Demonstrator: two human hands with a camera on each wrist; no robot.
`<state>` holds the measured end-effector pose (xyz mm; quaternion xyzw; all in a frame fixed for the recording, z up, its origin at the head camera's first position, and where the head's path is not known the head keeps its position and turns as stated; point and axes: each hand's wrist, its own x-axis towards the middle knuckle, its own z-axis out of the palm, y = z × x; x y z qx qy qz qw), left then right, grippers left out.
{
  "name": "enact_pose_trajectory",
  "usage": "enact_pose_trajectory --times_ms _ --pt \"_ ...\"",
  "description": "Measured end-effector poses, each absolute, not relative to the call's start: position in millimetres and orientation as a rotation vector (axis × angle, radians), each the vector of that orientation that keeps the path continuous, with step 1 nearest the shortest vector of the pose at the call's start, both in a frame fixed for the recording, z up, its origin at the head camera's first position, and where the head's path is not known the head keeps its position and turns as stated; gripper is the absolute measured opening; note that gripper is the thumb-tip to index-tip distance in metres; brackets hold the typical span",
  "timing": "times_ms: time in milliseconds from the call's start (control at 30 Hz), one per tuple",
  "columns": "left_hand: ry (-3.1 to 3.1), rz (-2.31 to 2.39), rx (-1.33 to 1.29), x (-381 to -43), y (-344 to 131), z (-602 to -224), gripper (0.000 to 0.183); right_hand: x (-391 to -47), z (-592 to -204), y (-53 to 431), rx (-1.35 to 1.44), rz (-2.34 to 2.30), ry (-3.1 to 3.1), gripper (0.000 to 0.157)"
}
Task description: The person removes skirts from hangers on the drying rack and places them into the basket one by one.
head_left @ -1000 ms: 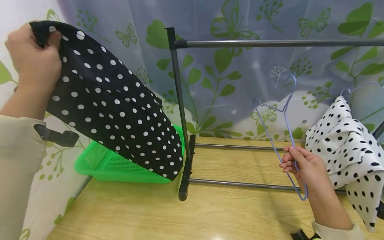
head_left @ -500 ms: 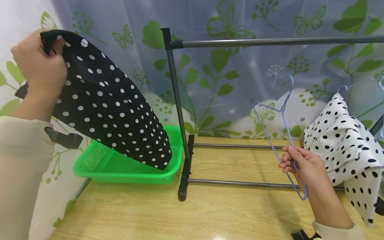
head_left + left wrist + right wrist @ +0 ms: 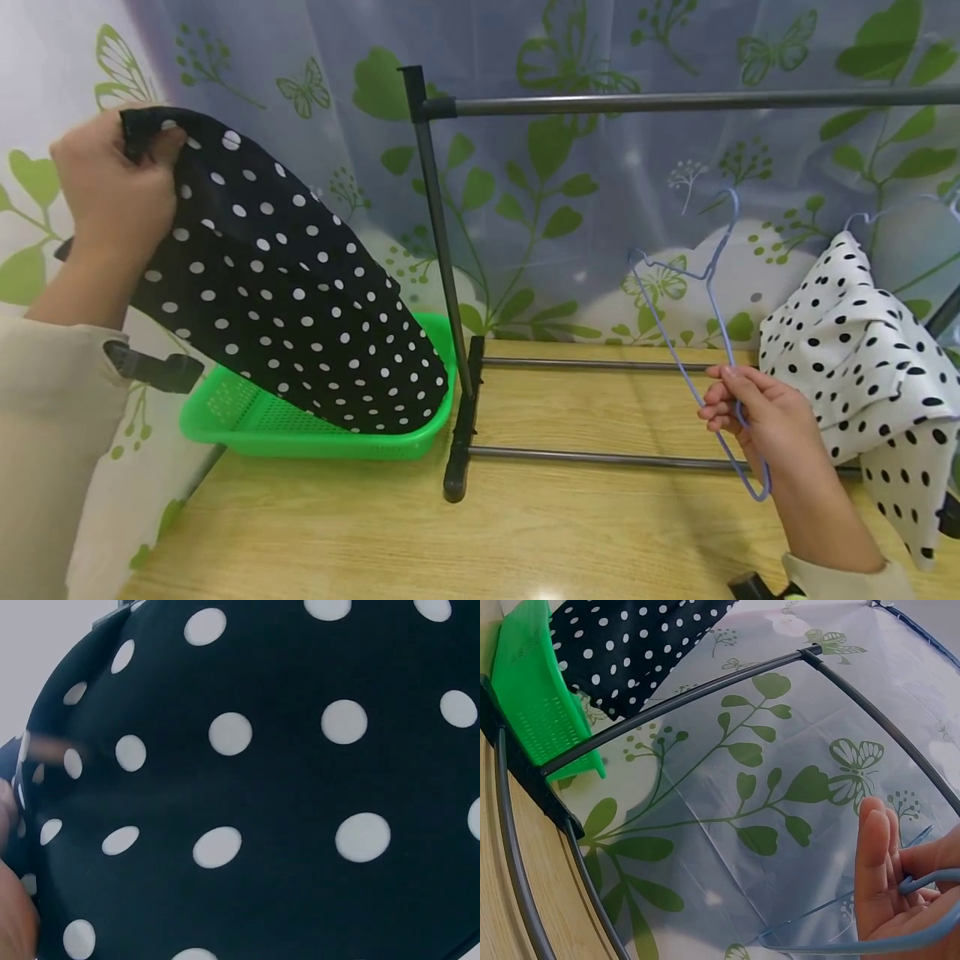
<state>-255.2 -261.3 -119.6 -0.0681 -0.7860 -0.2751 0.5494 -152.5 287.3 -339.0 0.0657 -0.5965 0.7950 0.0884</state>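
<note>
My left hand [image 3: 116, 187] pinches the top edge of a black cloth with white polka dots [image 3: 300, 292], which slants down to the right over the green basket [image 3: 315, 446]. In the left wrist view the dotted cloth [image 3: 285, 780] fills nearly everything, with a bit of the hand at the left edge. On the right, my right hand [image 3: 780, 425] holds a blue wire hanger [image 3: 716, 300] by its lower part, hook upward. The right wrist view shows that hand [image 3: 900, 877] with the hanger [image 3: 855, 945] between thumb and fingers.
A dark metal clothes rack [image 3: 600, 104] stands on the wooden table [image 3: 375, 533], its left post between the hands. At right a white cloth with black dots [image 3: 862, 358] hangs on another hanger. A leaf-patterned curtain [image 3: 502, 208] is behind.
My left hand has come down and slightly right with the black dotted cloth, whose lower end swung left, then back right over the basket. My right hand and the hanger have stayed nearly still.
</note>
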Motion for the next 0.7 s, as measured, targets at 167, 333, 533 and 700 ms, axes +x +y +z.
enact_pose_trajectory --times_ms 167,333,533,700 --pt "-1.913 -0.729 -0.242 -248 -269 -122 0.031 -152 -339 286 0.185 2.366 -1.787 0.020" --pt "-1.977 -0.797 -0.260 -242 -278 -123 0.038 -152 -339 286 0.178 2.362 -1.794 0.020" --pt "-2.072 -0.742 -0.223 -239 -283 -122 0.033 -150 -337 286 0.178 2.345 -1.800 0.019" --pt "-2.209 -0.804 -0.187 -248 -289 -124 0.027 -150 -335 286 0.168 2.348 -1.783 0.019"
